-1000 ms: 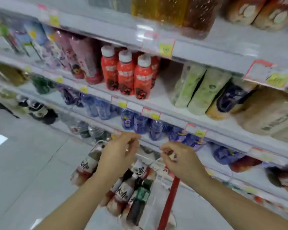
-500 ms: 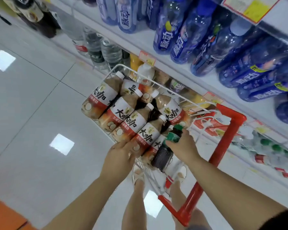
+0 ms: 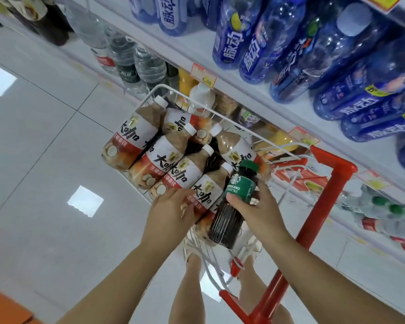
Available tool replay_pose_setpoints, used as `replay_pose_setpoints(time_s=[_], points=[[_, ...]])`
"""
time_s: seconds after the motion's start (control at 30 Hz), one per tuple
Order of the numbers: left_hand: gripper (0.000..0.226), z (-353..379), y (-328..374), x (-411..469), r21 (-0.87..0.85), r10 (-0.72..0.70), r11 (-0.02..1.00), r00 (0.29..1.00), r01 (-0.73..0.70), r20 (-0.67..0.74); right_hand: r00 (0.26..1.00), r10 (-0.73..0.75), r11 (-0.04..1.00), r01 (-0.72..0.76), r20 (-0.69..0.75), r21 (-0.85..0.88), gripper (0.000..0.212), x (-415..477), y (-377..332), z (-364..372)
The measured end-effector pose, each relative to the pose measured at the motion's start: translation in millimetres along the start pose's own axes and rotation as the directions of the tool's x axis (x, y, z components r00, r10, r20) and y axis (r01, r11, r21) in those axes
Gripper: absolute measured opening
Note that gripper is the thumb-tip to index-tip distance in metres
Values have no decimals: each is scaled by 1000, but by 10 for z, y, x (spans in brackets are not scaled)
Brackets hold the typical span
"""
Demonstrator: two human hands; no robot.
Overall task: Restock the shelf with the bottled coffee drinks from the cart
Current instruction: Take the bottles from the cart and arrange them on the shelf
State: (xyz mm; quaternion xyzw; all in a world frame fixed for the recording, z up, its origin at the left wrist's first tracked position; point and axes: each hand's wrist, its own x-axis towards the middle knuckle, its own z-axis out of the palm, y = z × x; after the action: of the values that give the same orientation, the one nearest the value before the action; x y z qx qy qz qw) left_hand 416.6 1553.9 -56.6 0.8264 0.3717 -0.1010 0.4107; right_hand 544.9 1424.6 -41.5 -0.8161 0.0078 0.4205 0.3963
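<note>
Dark bottle (image 3: pixel 222 226) now higher over basket (image 3: pixel 160 85)

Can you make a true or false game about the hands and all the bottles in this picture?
1. The right hand holds a dark bottle with a green cap. True.
2. The left hand holds the dark bottle too. False: its fingers are on a tan bottle in the basket.
3. The tan bottles in the basket have white caps. True.
4. The bottles on the shelf above the basket are red. False: the shelf holds blue bottles.
</note>
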Motion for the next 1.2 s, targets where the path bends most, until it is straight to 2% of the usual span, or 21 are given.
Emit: replay_pose_setpoints(time_s=[0.1, 0.23, 0.37, 0.5, 0.63, 0.77, 0.93, 1.1, 1.2], points=[[35, 29, 254, 329, -192, -45, 980, 998, 51, 33, 992, -107, 993, 110, -70, 43, 65, -59, -197, -316], [53, 205, 625, 787, -403, -182, 894, 981, 195, 70, 967, -188, 977, 202, -172, 67, 71, -20, -319, -668], [71, 526, 787, 1114, -391, -332, 846, 932, 362, 145, 953, -208, 969, 232, -221, 88, 73, 37, -317, -863], [71, 737, 933, 1258, -496, -442, 766, 895, 408, 53, 951, -220, 962, 249, -217, 115, 75, 81, -238, -955], [66, 861, 1075, 1208, -602, -405, 759, 904, 247, -140, 949, -227, 955, 261, -221, 141, 72, 81, -210, -1067], [66, 883, 1213, 923, -618, -247, 786, 920, 6, -305, 942, -245, 942, 288, -230, 173, 71, 30, -201, -1244], [70, 496, 1530, 458, -562, -23, 794, 913, -231, -408, 917, -290, 922, 344, -274, 176, 65, -204, -373, -1418], [74, -169, 1983, 99, -429, 248, 780, 854, -456, -457, 860, -385, 869, 460, -335, 182, 51, -624, -841, -1525], [74, -567, 2353, -141, -361, 392, 730, 788, -580, -474, 780, -465, 805, 569, -419, 165, 50, -957, -1167, -1621]])
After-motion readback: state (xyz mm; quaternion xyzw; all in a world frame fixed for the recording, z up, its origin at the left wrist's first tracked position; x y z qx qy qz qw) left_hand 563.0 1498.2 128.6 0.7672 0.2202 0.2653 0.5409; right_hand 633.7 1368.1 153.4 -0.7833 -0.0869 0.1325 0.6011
